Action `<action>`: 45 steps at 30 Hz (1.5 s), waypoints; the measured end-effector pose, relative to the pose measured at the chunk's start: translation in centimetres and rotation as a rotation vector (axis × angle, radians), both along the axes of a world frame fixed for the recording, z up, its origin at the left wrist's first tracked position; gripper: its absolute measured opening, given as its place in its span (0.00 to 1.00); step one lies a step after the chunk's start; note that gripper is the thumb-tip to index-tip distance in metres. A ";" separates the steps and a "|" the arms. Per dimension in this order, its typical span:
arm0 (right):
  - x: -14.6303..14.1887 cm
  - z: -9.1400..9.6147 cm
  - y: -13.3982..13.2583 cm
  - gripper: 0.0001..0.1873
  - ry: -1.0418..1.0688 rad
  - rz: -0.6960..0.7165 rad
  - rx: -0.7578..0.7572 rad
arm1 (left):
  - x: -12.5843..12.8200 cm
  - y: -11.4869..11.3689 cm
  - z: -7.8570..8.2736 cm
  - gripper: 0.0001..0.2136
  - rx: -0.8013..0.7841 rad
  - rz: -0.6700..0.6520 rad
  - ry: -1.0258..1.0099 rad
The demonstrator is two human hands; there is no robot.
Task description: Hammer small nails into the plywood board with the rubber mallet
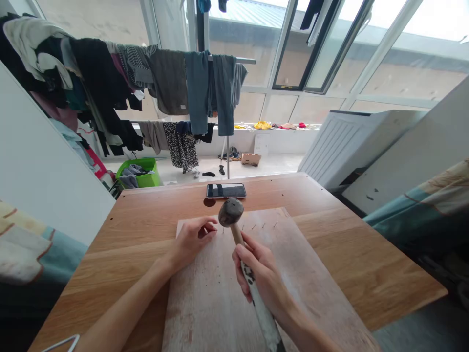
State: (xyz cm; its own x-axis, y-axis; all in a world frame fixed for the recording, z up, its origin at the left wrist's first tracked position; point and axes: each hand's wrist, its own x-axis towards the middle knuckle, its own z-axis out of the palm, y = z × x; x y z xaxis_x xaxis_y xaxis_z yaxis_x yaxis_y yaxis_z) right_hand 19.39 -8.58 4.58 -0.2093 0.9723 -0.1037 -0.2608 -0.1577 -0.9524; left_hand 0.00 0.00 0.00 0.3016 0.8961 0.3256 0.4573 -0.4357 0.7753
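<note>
My right hand (258, 271) is wrapped round the handle of a hammer (231, 213). Its dark, blunt head is raised over the far part of a worn wooden board (205, 303), and the pale handle has chipped paint. Several thin nails (253, 227) stand in a row near the board's far edge, some leaning. At the left end of that row, my left hand (196, 238) rests on the board with fingers curled and thumb and forefinger close together. Whatever they pinch is too small to make out. The hammer head hides part of the row.
Beneath the board is a wood-grain table (330, 234). A phone (226, 190) lies beyond the board, close to a dark round hole (209, 202). Clothes (168, 78) hang on a rack behind the table, and a green basket (148, 178) stands on the floor. Curtains (432, 210) flank both sides.
</note>
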 end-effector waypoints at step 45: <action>7.4 0.8 -2.8 0.23 -0.226 -0.181 -0.044 | 9.9 -10.1 2.1 0.04 0.612 -0.216 0.972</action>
State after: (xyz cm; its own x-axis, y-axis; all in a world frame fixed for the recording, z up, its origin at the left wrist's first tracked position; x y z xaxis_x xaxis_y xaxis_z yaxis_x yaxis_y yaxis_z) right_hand 26.82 -11.34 5.36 0.0007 0.9853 -0.1707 -0.0708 -0.1702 -0.9829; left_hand 9.89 -10.10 2.07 0.7885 0.5692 0.2332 0.6132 -0.7568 -0.2263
